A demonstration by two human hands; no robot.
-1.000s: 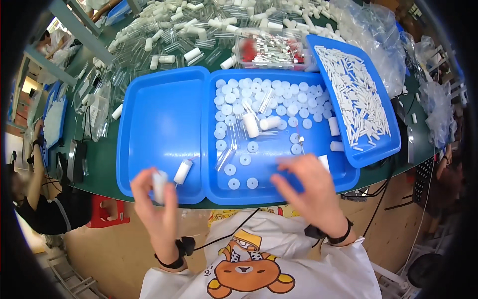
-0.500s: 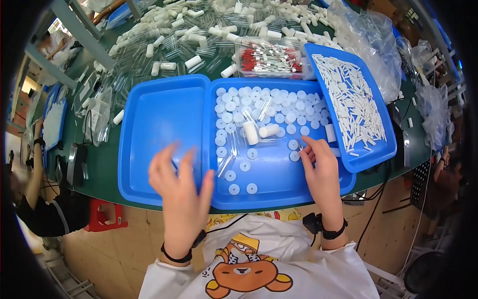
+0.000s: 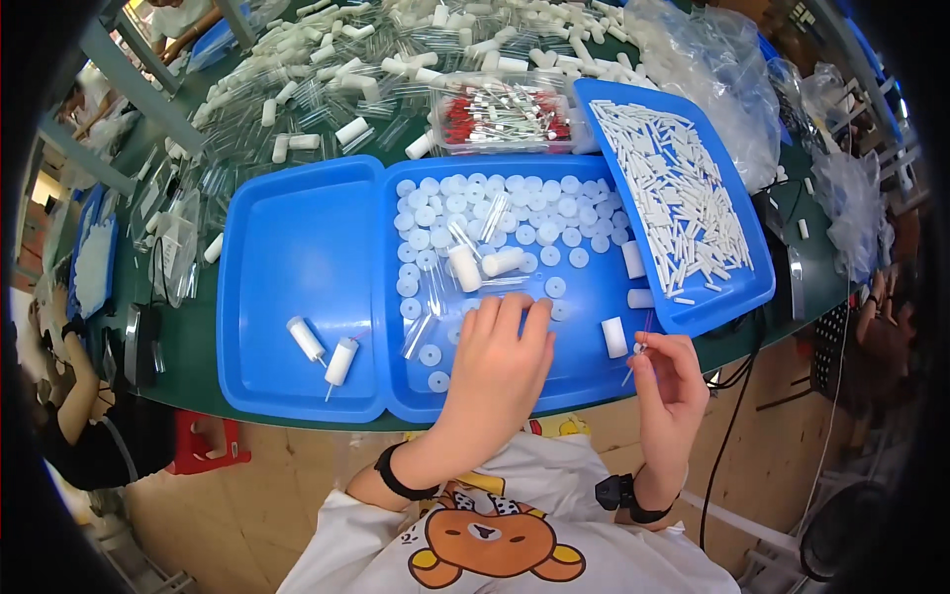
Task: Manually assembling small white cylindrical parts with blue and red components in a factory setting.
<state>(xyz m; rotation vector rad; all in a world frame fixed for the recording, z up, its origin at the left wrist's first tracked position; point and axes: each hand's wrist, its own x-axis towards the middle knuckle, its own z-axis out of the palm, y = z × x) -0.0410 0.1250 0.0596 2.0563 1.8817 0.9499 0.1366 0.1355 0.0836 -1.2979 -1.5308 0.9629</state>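
My left hand (image 3: 500, 361) is over the middle blue tray (image 3: 475, 404), fingers bent down toward white discs (image 3: 555, 287); its fingertips and thumb are mostly hidden. At that tray's right front corner, my right hand (image 3: 675, 384) pinches a small white piece with a thin stem (image 3: 638, 349) between thumb and index finger. Just left of that piece stands a white foam-like cylinder (image 3: 615, 338). More white cylinders (image 3: 464, 267) and clear tubes (image 3: 420, 335) lie among the discs. Two white cylinders with thin pins (image 3: 340, 362) lie in the left blue tray (image 3: 287, 391).
A tilted blue tray of short white sticks (image 3: 683, 198) overlaps the right side. Behind stand a clear box of red-and-white parts (image 3: 505, 114) and a heap of tubes and white cylinders (image 3: 396, 69). Plastic bags (image 3: 712, 89) lie at back right. Other people sit at both sides.
My left hand has moved right, from the left tray to the discs, uncovering two pinned cylinders. My right hand has drawn back toward the tray's front corner, and a white cylinder beside it now shows.
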